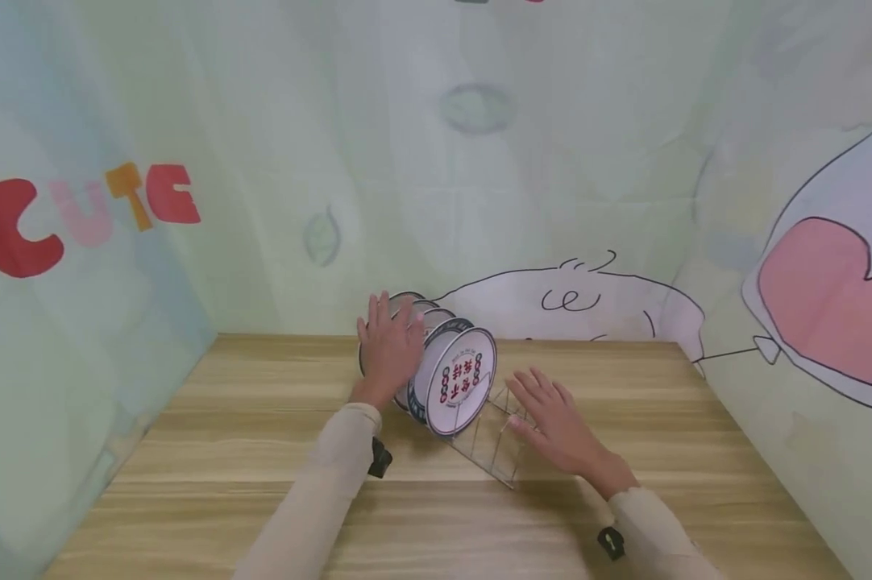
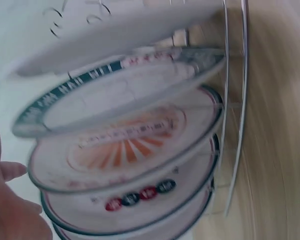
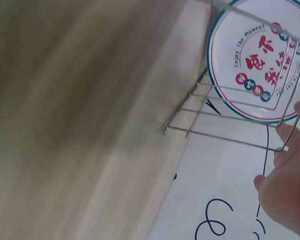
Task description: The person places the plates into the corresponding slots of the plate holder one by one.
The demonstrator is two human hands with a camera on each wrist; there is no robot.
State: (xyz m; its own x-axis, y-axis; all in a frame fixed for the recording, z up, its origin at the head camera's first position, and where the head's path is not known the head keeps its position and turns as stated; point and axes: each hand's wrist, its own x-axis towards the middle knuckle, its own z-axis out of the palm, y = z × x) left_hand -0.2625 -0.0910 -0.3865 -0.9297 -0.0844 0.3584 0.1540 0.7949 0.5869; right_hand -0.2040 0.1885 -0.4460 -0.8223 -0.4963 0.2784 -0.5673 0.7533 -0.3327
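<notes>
Several round white plates [image 1: 465,379] with dark rims stand on edge in a metal wire rack [image 1: 487,470]. The plates lean and fill the rack's left part, while some slots at its right end hold none. My left hand [image 1: 391,348] is over the far-left plates with its fingers extended; in the left wrist view it is beside the plate rims, and contact is unclear. Fingers spread, my right hand [image 1: 555,423] is at the rack's right end. In the right wrist view its fingertips are close to the end wires, with red lettering on the outer plate [image 3: 260,60].
The rack stands on a wood-grain table [image 1: 276,451]. Behind it hangs a pale printed backdrop [image 1: 276,242] with cartoon drawings, and similar printed sides enclose the table left and right. Dark straps or devices are on both sleeves.
</notes>
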